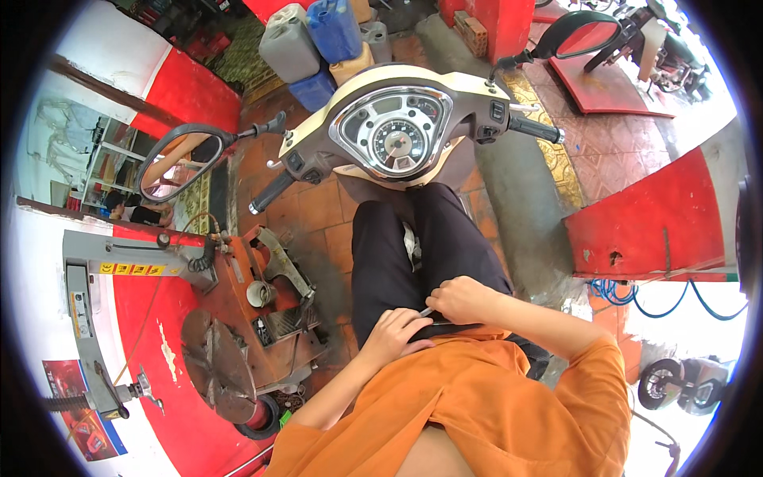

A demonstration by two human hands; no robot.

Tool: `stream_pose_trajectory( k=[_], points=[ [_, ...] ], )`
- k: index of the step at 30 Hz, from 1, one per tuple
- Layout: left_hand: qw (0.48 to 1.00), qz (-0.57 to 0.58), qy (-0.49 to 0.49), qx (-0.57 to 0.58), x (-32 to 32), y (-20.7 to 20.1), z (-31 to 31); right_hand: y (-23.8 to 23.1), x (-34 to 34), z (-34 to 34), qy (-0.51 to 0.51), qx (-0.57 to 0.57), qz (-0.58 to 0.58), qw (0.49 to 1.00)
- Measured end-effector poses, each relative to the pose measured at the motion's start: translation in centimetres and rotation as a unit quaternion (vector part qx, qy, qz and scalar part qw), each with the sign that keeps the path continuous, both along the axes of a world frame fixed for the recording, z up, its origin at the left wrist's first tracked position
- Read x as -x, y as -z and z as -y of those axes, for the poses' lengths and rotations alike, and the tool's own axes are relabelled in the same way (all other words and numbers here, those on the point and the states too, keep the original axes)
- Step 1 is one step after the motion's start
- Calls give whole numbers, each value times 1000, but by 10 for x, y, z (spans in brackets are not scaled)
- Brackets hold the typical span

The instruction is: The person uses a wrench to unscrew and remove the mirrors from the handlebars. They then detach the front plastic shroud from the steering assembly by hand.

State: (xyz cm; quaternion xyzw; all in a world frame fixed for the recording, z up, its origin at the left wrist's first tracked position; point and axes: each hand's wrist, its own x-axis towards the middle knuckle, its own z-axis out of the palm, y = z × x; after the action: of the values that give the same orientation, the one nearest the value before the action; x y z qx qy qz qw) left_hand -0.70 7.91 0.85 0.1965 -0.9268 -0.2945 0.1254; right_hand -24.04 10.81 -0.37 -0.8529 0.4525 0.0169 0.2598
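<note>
My right hand [458, 300] is closed in a fist above my lap. My left hand [395, 337] lies beside it, fingers pressed together and bent, the thumb lower down near my orange shirt [477, 389]. Between the two hands shows a small light-grey piece [426, 312], too small to name; the fingers hide most of it. Just below the hands a dark flat edge [453, 327] crosses my lap at the shirt hem. Both wrists rest close to my dark trousers [389, 262]. Ahead of my knees stands a cream scooter's handlebar [469, 83] with a round dial [398, 145].
Mirrors [184, 161] stick out on both sides of the handlebar. At left is a tyre-changing machine [262, 278] with a round turntable [214, 366]. Plastic jerrycans [288, 44] are stacked ahead. A red-and-white pillar [652, 211], blue hose [612, 292] and parked motorbikes [687, 384] lie to the right.
</note>
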Motion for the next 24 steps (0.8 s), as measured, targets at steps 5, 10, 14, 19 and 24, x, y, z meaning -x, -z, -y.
stream_pose_trajectory(
  k=[5,10,14,19,24],
  points=[
    [999,18,-4,37,-9,-10,-2,0,49,-11,177,132,6,975],
    [998,57,5,17,-3,-18,6,-27,115,-27,529,95,102,837],
    [995,79,61,-19,7,-24,27,-31,154,-36,588,159,87,789],
    [981,152,117,-32,20,-28,53,-50,174,-9,606,175,289,720],
    [975,155,153,38,38,-26,65,-67,189,35,576,27,578,577]
  ],
)
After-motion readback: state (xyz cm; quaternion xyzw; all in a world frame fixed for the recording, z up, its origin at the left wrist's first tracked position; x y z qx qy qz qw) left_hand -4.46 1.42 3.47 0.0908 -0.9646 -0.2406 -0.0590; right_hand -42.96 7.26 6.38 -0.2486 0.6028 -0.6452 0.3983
